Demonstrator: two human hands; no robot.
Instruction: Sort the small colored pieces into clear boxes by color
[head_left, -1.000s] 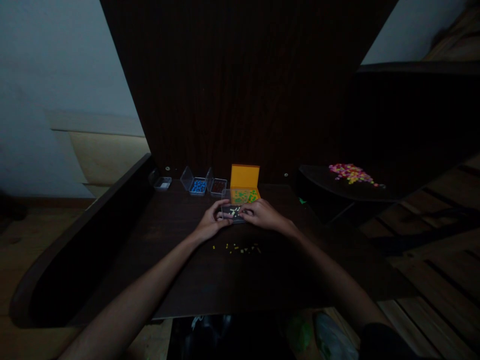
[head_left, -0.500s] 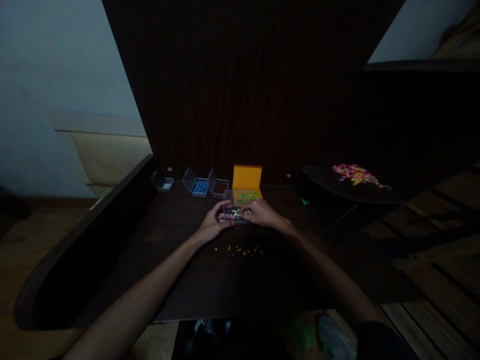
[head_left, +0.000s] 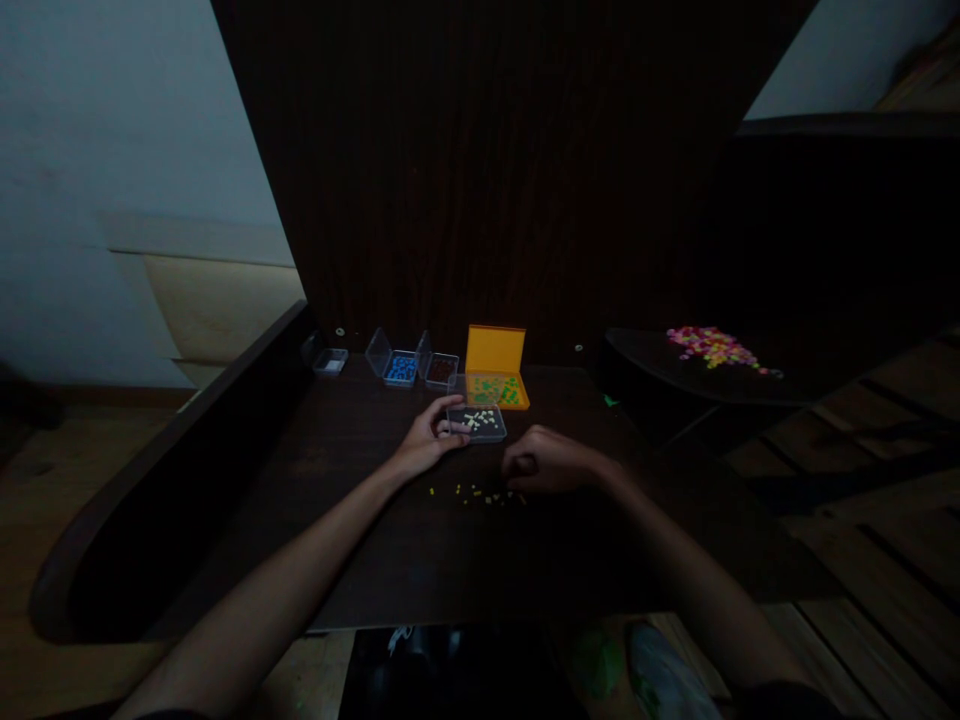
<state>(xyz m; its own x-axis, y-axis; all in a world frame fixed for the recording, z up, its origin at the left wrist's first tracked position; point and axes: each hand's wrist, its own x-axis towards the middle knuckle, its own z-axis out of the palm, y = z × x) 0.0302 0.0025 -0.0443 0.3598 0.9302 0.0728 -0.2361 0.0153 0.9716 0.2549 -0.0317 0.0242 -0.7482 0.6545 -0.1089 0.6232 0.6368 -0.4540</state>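
A small clear plastic box [head_left: 480, 424] with pale yellow bits in it lies on the dark table [head_left: 390, 540]. My left hand [head_left: 429, 445] rests at the box's left edge, fingers curled against it. My right hand [head_left: 544, 464] hovers closer to me, curled into a loose fist just right of a row of tiny yellow pieces [head_left: 480, 493] scattered on the table. What its fingers hold, if anything, is hidden in the dim light.
Behind the clear box stand an open orange case [head_left: 495, 372] with green and yellow bits, a clear box of blue pieces [head_left: 397, 367], a box of dark red pieces [head_left: 439, 370] and a small box [head_left: 330, 360] at the left. A heap of pink and yellow pieces [head_left: 711, 346] lies on a dark surface at the right.
My right hand has left the clear box and drawn back toward me, to the scattered yellow pieces. My left hand stays at the box.
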